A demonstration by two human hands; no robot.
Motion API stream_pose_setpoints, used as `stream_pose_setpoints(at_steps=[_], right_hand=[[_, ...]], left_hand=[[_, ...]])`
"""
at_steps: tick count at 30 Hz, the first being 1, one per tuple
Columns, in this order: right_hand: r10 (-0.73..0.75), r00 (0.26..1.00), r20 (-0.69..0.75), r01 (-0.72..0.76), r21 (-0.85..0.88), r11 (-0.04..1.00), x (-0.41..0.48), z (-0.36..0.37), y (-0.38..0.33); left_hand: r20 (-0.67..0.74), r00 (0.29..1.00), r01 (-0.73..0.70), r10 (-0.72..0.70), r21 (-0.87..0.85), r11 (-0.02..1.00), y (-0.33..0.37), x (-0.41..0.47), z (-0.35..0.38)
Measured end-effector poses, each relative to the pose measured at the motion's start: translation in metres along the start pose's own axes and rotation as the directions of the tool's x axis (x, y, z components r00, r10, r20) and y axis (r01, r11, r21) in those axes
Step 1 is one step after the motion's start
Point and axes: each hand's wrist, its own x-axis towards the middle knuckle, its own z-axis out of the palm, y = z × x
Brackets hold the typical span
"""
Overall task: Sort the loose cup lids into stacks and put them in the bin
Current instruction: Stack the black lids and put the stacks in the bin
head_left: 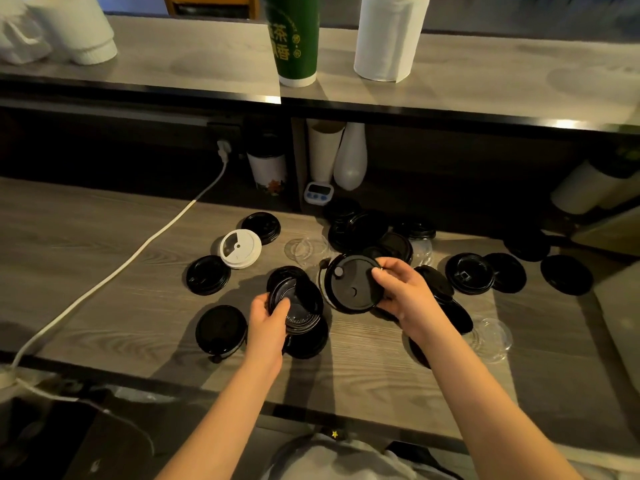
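Left hand (268,317): grips a short stack of black lids (299,304) just below the middle of the frame, thumb laid over the top rim
Right hand (401,289): pinches a single black lid (351,284) by its right rim, tilted with one face towards the camera, just right of the stack
Step in hand: most likely joining this lid to the stack
Doing it well: check the lid matches the stack in size, turn it the same way up, line up the rims, then press until it nests; keep the left grip on the rim so the top stays free
Still unsorted: loose black lids (207,274) lie across the counter (104,237), with a white lid (240,248) and clear lids (491,337) among them
Hard to make out: no bin can be picked out; the lids in the stack cannot be counted; the dark pile at upper centre merges into shadow; the right forearm covers some lids
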Motion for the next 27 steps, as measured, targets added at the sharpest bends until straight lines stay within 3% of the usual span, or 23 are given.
stream_pose_setpoints(at_steps=[4, 9, 17, 27], right_hand=[[0.029, 0.992, 0.123, -0.023, -0.046, 0.999, -0.011, 0.006, 0.004], [-0.011, 0.995, 0.097, 0.012, -0.014, 1.0, -0.027, -0.008, 0.001], [-0.121, 0.956, -0.267, 0.157, 0.118, 0.98, -0.081, -0.091, -0.022], [-0.279, 0.726, -0.629, 0.407, 0.066, 0.911, -0.174, -0.22, -0.065]], left_hand=[[0.021, 1.0, -0.011, 0.011, 0.018, 1.0, -0.001, -0.007, 0.003], [0.047, 0.999, 0.01, -0.01, 0.011, 1.0, -0.006, -0.011, 0.01], [0.277, 0.961, -0.048, 0.017, 0.103, 0.994, -0.005, -0.03, 0.085], [0.559, 0.829, -0.113, 0.01, 0.15, 0.982, -0.008, -0.1, 0.213]])
